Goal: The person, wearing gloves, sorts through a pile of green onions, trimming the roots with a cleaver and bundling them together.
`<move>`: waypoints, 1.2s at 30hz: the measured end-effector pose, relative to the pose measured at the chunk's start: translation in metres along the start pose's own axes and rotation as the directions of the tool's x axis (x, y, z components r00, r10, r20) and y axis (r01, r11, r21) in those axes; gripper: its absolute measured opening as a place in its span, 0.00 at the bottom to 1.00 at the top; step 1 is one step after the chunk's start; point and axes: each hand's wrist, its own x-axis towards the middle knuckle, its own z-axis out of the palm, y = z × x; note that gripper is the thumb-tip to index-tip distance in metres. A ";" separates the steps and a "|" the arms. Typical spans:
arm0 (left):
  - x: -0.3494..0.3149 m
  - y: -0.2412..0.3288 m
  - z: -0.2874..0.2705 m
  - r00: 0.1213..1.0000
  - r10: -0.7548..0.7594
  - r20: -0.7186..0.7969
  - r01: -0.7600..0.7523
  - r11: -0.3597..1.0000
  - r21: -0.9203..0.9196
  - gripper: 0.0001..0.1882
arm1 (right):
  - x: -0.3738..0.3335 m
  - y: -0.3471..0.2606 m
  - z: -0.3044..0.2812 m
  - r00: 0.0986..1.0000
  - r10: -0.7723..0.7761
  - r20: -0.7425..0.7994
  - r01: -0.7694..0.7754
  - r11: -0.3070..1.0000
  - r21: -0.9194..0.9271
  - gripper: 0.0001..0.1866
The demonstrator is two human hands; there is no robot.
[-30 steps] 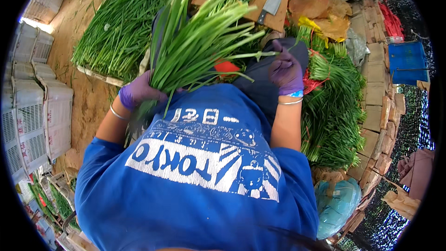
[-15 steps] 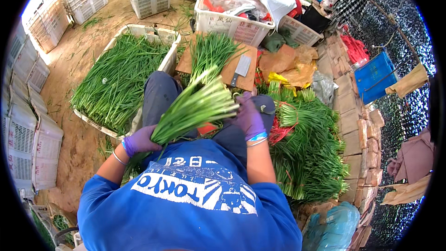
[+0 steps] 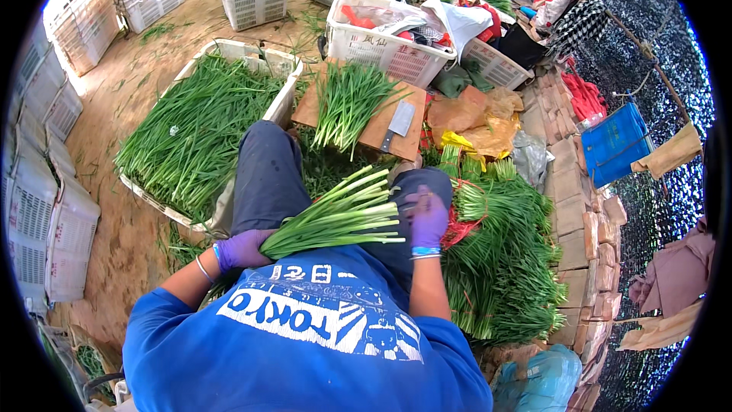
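A bunch of garlic chives [image 3: 339, 214] lies across my lap, its pale stem ends fanned out to the right. My left hand [image 3: 245, 249], in a purple glove, is closed round its leafy end. My right hand [image 3: 428, 217], gloved the same, is by my right knee, apart from the stems, its fingers raised and loosely spread with nothing seen in them. Ahead, a wooden board [image 3: 415, 143] bears a loose heap of chives [image 3: 351, 103] and a cleaver [image 3: 399, 123] with a dark handle. Right of my knee lies a pile of tied chive bundles [image 3: 503, 252] beside red ties [image 3: 460, 223].
At left front stands a white crate [image 3: 286, 95] heaped with loose chives [image 3: 198, 133]. Another crate [image 3: 381, 49] holding bags and cloth stands behind the board. Crates [image 3: 72, 236] are stacked at far left. Paving bricks [image 3: 573, 221] edge the right side, near a blue folder-like object [image 3: 616, 143].
The bunch has come lower toward my lap, its stem ends now pointing more to the right. My right hand has moved away from the stems, down and to the right.
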 end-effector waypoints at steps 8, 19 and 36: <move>0.001 0.000 0.007 0.995 -0.057 -0.080 0.029 0.950 -0.310 0.26 | 0.021 -0.002 -0.011 0.996 -0.058 0.071 0.006 0.813 0.583 0.21; -0.018 -0.016 -0.004 0.991 -0.066 -0.118 0.010 0.908 -0.419 0.26 | -0.005 -0.080 0.034 0.706 -0.343 0.619 -0.005 0.872 0.489 0.15; -0.012 -0.010 -0.007 0.994 -0.014 -0.110 -0.026 0.934 -0.356 0.22 | 0.016 -0.099 0.027 0.609 -0.135 0.782 0.186 0.982 0.025 0.12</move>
